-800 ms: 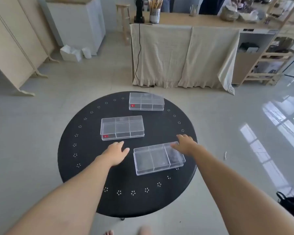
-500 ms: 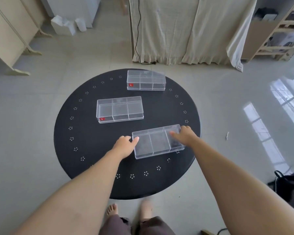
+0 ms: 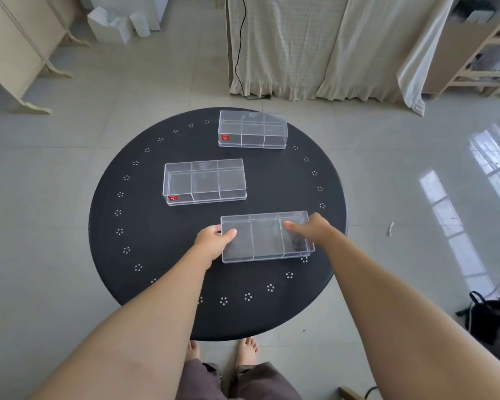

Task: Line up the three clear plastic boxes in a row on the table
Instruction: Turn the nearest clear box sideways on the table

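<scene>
We've got the near box [image 3: 264,236] gripped at both short ends; left hand [image 3: 211,241] has its thumb on the lid and fingers curled round the end, right hand [image 3: 312,229] pinches the other end with thumb on top, though its fingers are hidden, so hard to say. Best to keep it flat and slide it squarely into line. Count: three boxes on the black table [image 3: 145,226], with the middle box [image 3: 204,180] and far box [image 3: 253,129] staggered; two red stickers.

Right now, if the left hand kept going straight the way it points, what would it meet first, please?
The left hand already grips the nearest clear box at its left end; pushing on, it would press into that box, toward the right hand.
</scene>
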